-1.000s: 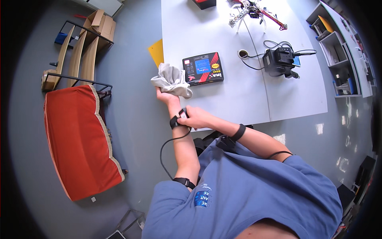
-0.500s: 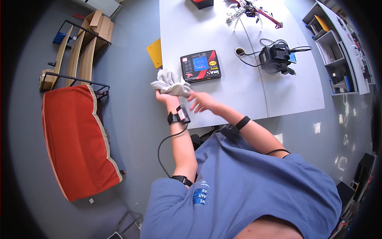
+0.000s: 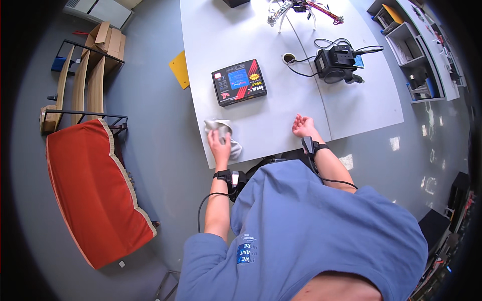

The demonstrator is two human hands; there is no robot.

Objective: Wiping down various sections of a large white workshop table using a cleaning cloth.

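Observation:
My left hand [image 3: 220, 146] is at the near left corner of the white table [image 3: 271, 135], its fingers bent over a crumpled white cloth [image 3: 235, 148]. Part of the cloth is hidden beneath the fingers, and the hand is slightly smeared by motion. Nothing is in my right hand [image 3: 303, 125], which rests over the table's front part with palm turned up and fingers loosely apart. Beyond the cloth lies a flat black box [image 3: 239, 95] with a blue panel and red stripes.
On the table's right side stands a black device [image 3: 335, 64] with cables running to a round cable hole [image 3: 288, 58]. A drone frame [image 3: 301, 7] is at the far edge. A yellow panel [image 3: 179, 69] sticks out left; a red-covered piece [image 3: 95, 195] stands on the floor.
My left hand has brought the cloth down and nearer, onto the table corner. The right hand has left the cloth, moved right and turned palm up.

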